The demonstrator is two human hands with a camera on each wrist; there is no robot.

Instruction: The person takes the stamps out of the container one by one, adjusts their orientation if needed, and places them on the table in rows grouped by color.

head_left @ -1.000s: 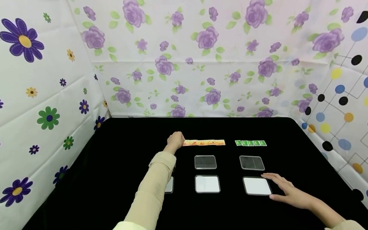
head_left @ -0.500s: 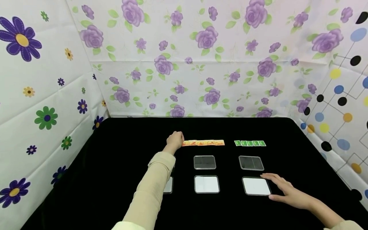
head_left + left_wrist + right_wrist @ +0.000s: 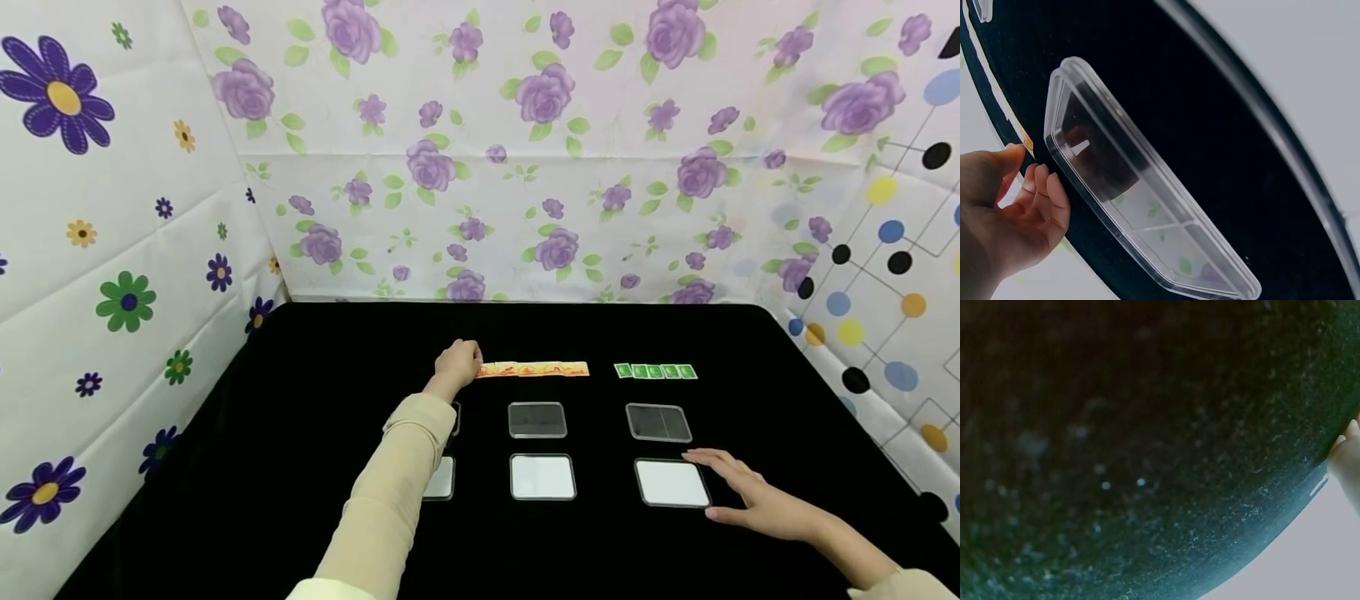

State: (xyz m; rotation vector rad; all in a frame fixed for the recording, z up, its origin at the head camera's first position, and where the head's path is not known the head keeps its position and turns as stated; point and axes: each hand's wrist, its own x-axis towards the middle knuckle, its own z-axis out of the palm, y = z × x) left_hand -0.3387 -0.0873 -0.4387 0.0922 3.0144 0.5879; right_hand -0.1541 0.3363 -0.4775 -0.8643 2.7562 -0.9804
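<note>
My left hand [image 3: 458, 364] is at the left end of a row of overlapping orange cards [image 3: 534, 369]. In the left wrist view, its thumb and forefinger pinch the end card [image 3: 1029, 145]; the forefinger is mostly hidden. A clear plastic case [image 3: 1147, 181] lies beside that hand. My right hand [image 3: 757, 497] rests by the right edge of a clear case with a white filling [image 3: 672, 482], its fingers extended and thumb at the near corner. Only a fingertip [image 3: 1349, 453] of it shows in the right wrist view.
Right of the orange row lies a row of green cards [image 3: 656, 372]. Transparent cases [image 3: 537, 420] and white-filled ones [image 3: 542, 477] form two rows; the left sleeve [image 3: 390, 492] partly covers the leftmost. Flowered cloth [image 3: 487, 167] walls the black table [image 3: 300, 467].
The camera's view shifts slightly. Both hands stay in about the same place, and the cards and cases have not visibly moved.
</note>
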